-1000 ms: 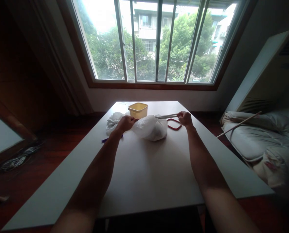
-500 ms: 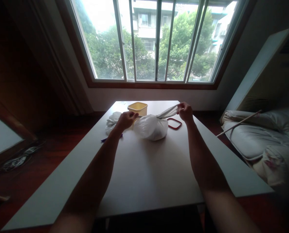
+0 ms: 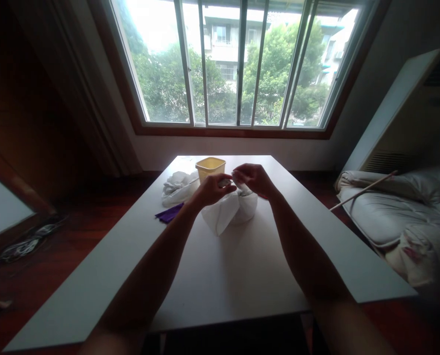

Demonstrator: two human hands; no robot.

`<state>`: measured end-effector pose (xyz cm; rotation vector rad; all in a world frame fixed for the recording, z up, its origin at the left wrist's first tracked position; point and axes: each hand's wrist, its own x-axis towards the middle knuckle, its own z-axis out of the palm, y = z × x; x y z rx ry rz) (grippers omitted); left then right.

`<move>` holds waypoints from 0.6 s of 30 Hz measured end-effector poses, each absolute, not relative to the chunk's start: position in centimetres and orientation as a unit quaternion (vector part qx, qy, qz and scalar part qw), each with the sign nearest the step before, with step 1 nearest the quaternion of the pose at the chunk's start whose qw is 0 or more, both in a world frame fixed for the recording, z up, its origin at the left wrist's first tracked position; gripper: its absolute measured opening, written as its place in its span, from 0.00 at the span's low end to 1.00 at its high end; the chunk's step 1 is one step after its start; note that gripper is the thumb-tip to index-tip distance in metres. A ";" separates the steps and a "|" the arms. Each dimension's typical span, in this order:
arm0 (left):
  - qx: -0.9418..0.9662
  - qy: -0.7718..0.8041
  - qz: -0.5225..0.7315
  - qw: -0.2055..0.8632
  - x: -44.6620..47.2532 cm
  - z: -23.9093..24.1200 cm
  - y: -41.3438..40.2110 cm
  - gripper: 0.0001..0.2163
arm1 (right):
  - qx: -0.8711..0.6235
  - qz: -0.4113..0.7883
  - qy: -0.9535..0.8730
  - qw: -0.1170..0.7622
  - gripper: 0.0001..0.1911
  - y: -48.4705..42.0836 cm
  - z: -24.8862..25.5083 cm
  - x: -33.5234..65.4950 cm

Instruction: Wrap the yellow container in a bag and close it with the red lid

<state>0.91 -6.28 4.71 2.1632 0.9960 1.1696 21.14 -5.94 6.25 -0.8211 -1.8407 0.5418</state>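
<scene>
A filled white plastic bag [image 3: 229,212] sits on the white table [image 3: 220,276], near its far middle. My left hand [image 3: 210,190] and my right hand [image 3: 253,178] meet just above the bag. Each pinches one of the bag's twisted handles [image 3: 232,183] at its top. Both hands are closed on the plastic. What is inside the bag is hidden.
A yellow tub [image 3: 210,168] stands behind the bag. A crumpled white bag [image 3: 177,187] and a purple scrap [image 3: 170,213] lie to the left. A red-rimmed lid is mostly hidden behind my right hand. White bedding [image 3: 397,207] and a stick [image 3: 364,190] lie off the table's right side.
My hands were apart, pulling the bag's handles sideways. They have come together over the bag's top. The purple scrap now shows more.
</scene>
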 end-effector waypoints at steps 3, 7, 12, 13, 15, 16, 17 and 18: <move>0.793 0.361 0.436 0.226 1.3 4.4 -6.4 0.26 | -0.317 0.248 -0.775 0.487 0.14 -6.4 6.4 20.5; 0.785 0.372 0.451 0.203 1.2 3.9 -5.9 0.19 | -0.253 0.315 -0.794 0.455 0.22 -6.4 6.3 20.5; 0.758 0.453 0.433 0.184 0.7 3.7 -5.1 0.16 | -0.250 0.331 -0.774 0.479 0.30 -5.2 5.0 22.1; 0.750 0.465 0.435 0.181 0.6 3.7 -5.0 0.16 | -0.263 0.329 -0.781 0.461 0.33 -4.9 4.7 22.5; 0.735 0.473 0.447 0.188 0.5 3.8 -4.7 0.15 | -0.292 0.334 -0.810 0.384 0.38 -4.2 3.7 23.1; 0.728 0.473 0.455 0.197 0.4 3.8 -4.7 0.15 | -0.305 0.336 -0.822 0.344 0.38 -3.8 3.2 23.2; 0.722 0.472 0.462 0.205 0.4 3.9 -4.6 0.15 | -0.317 0.337 -0.830 0.310 0.37 -3.5 2.6 23.2; 0.718 0.471 0.466 0.212 0.4 4.0 -4.6 0.15 | -0.327 0.336 -0.835 0.290 0.34 -3.1 2.0 23.1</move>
